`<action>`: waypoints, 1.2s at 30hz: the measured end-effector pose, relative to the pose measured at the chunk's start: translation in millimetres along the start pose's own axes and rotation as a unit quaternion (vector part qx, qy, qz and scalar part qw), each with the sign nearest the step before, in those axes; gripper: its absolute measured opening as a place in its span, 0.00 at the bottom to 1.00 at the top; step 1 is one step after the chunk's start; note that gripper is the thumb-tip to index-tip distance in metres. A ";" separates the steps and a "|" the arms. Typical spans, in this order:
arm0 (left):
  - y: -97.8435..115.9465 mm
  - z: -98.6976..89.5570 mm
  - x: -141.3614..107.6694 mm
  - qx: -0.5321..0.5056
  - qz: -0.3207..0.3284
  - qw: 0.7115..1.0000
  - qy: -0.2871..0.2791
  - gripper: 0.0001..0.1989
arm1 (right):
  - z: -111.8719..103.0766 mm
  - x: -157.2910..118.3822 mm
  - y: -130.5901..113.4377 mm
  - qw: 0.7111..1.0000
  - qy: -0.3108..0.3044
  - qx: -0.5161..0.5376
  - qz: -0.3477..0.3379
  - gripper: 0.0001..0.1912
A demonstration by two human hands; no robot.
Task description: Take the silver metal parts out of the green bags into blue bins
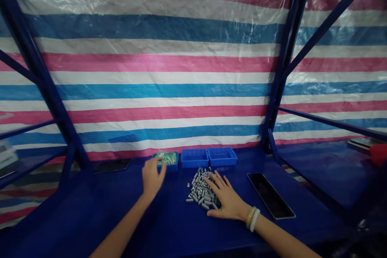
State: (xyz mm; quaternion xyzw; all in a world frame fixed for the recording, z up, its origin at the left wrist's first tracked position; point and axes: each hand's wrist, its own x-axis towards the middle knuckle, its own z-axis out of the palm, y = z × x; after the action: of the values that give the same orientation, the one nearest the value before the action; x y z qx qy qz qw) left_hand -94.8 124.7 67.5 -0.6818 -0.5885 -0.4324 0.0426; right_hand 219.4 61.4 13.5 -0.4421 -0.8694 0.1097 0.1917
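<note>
My right hand lies with its fingers spread over the right side of a pile of small grey cylindrical pieces, touching or just above them. My left hand is raised at the front left of a small blue tray. Its thumb and index finger stand apart, and I see nothing between them; the other fingers are partly hidden. Inside that tray is a green and whitish packet or set of small parts. A few loose grey pieces lie around the pile's edge.
Two more blue trays, a middle one and a right one, stand behind the pile. A dark-screened phone or tablet lies at right; another flat dark device lies back left. Blue frame posts and a striped sheet bound the table.
</note>
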 end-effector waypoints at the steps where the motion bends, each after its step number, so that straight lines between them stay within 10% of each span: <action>1: -13.9 -8.2 12.4 -0.003 -0.078 0.997 0.013 0.15 | 0.7 1.1 -1.4 1.000 -0.006 -0.001 0.000 0.55; 8: -72.0 -19.9 70.2 -0.083 -0.340 0.926 -0.140 0.14 | 2.9 21.9 -6.3 0.999 -0.035 0.011 -0.031 0.50; 15: -83.0 -12.3 78.6 -0.166 -0.446 0.836 -0.271 0.16 | -8.8 42.7 -25.5 0.998 0.016 0.013 -0.064 0.42; 24: -73.6 -30.4 72.5 -0.232 -0.495 0.792 -0.273 0.10 | 17.7 78.7 -60.2 0.978 -0.029 -0.031 -0.202 0.12; 36: -35.1 -56.9 -16.6 -0.401 -0.472 0.761 -0.194 0.14 | -13.7 72.7 -13.2 0.970 0.192 0.097 -0.112 0.11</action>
State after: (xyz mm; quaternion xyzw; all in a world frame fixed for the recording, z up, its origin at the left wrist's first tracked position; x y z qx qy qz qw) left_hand -153.8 90.4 76.4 -0.3420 -0.6043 -0.4529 -0.5592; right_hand 176.7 112.9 47.8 -0.3343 -0.8453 0.0846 0.4080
